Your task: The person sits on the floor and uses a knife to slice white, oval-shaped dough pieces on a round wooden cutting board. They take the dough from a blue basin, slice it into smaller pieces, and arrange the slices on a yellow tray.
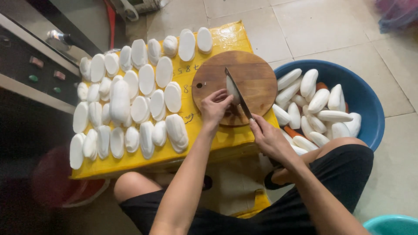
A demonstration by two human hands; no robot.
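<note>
Head view: I'm watching the white piece (pixel 232 89) standing mid-board on the round cutting board (pixel 257 74), left hand (pixel 214 107) pinching it, right hand (pixel 270 139) gripping the knife (pixel 238 93). Looks firm, wet, slippery; holding low seems wise. Blue basin (pixel 370 104) right of board.

— What colour is the board (pixel 257 82) under the fingers (pixel 222 99)?
— Brown wood, on a yellow box (pixel 217 139). The slices (pixel 130 109) left of the fingers are white.
— And right of them?
— A blue basin (pixel 365 100) holding white pieces (pixel 320 100), a few orange.
</note>
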